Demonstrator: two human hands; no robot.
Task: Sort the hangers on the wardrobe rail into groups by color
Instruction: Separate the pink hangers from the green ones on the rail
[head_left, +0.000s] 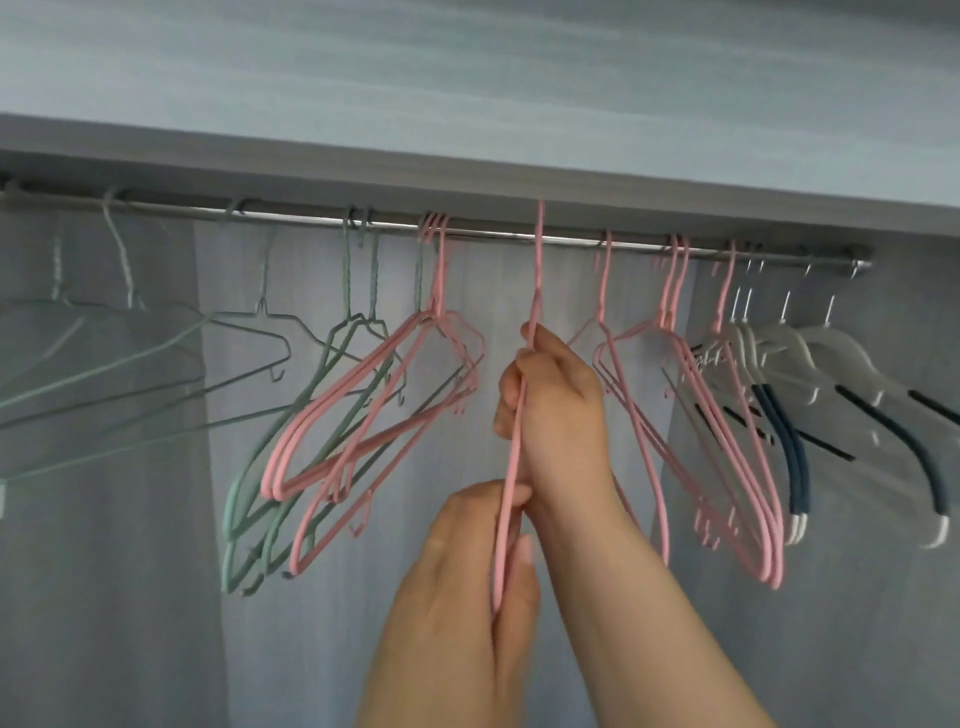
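Right in front of me, a person holds one pink hanger (538, 270) edge-on at the middle of the rail (493, 236), its hook up at rail height. The right hand (558, 400) has its fingers curled round the top, and the left hand (467, 561) grips the bottom. Green hangers (234, 509) hang to the left, other pink hangers (322, 436) on both sides, and white hangers (779, 338) at the far right.

Right hand (556, 410) and left hand (462, 577) grip pink hanger (538, 260).

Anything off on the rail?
Yes. Left of centre, a pink bunch hangs tilted, tangled through the green hangers. The held pink hanger has its hook sticking up above the rail.
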